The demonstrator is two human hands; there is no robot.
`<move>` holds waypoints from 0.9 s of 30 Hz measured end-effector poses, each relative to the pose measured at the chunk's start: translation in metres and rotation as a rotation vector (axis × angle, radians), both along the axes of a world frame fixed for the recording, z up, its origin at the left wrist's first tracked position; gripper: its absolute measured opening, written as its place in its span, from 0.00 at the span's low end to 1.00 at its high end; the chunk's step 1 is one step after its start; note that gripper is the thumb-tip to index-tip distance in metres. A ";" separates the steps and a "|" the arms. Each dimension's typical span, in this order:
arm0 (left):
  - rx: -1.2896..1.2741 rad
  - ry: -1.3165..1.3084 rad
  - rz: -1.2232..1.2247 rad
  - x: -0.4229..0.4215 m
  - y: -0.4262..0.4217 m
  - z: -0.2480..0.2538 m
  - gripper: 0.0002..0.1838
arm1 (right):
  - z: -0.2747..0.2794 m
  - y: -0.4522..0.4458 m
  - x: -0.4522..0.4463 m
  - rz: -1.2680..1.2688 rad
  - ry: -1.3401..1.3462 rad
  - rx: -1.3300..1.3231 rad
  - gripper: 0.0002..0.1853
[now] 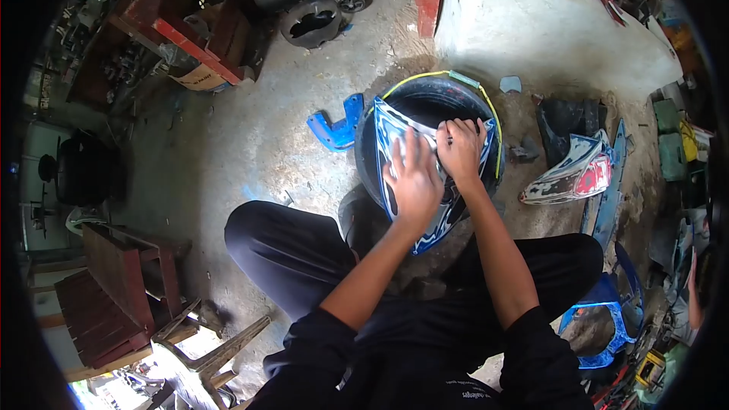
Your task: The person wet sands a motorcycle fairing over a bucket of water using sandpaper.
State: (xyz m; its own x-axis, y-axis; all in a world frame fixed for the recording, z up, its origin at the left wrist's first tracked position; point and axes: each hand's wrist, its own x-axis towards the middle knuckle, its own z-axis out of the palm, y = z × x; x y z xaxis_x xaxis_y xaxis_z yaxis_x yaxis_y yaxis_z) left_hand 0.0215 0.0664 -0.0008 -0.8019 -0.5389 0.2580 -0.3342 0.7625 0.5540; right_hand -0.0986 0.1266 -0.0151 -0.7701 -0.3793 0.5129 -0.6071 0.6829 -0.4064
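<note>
A glossy blue, white and black motorcycle fairing panel (pixel 392 123) lies tilted across the mouth of a black bucket (pixel 364 158), between my knees. My left hand (pixel 414 182) rests on the panel's face with its fingers spread, slightly smeared by motion. Close beside it, my right hand (pixel 459 153) has its fingers bent and gripping the panel near its upper right edge. Whether anything small lies under either palm is hidden. A yellow handle (pixel 497 118) with a blue-green grip runs round the bucket's far and right side.
A blue plastic part (pixel 339 125) lies left of the bucket. To the right are a red, white and black fairing piece (pixel 569 175) and a blue frame-shaped part (pixel 619 326). A wooden bench (pixel 114 281) stands at left, a whitish wall (pixel 524 30) at back right.
</note>
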 end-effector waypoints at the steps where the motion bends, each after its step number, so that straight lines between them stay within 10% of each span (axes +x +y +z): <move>1: -0.085 -0.031 0.022 0.002 -0.005 0.000 0.24 | -0.001 0.000 0.000 0.009 -0.006 -0.030 0.12; 5: -0.023 -0.109 0.345 -0.019 -0.041 -0.016 0.24 | -0.002 0.003 0.000 0.009 -0.029 -0.029 0.13; 9: -0.036 -0.037 -0.098 0.010 -0.004 0.000 0.24 | -0.001 0.003 -0.002 0.035 -0.029 -0.045 0.14; 13: 0.004 -0.119 0.283 -0.020 -0.053 -0.010 0.24 | -0.003 0.003 -0.004 0.042 -0.012 -0.079 0.15; 18: -0.115 -0.027 -0.113 0.009 -0.016 -0.006 0.23 | -0.002 0.004 -0.001 0.042 -0.029 -0.086 0.16; 24: 0.094 -0.129 0.318 -0.031 -0.065 -0.017 0.23 | -0.003 0.008 0.002 0.040 -0.047 -0.067 0.16; 27: -0.051 0.003 0.003 -0.006 -0.019 -0.013 0.24 | -0.001 0.005 -0.001 0.042 -0.042 -0.085 0.15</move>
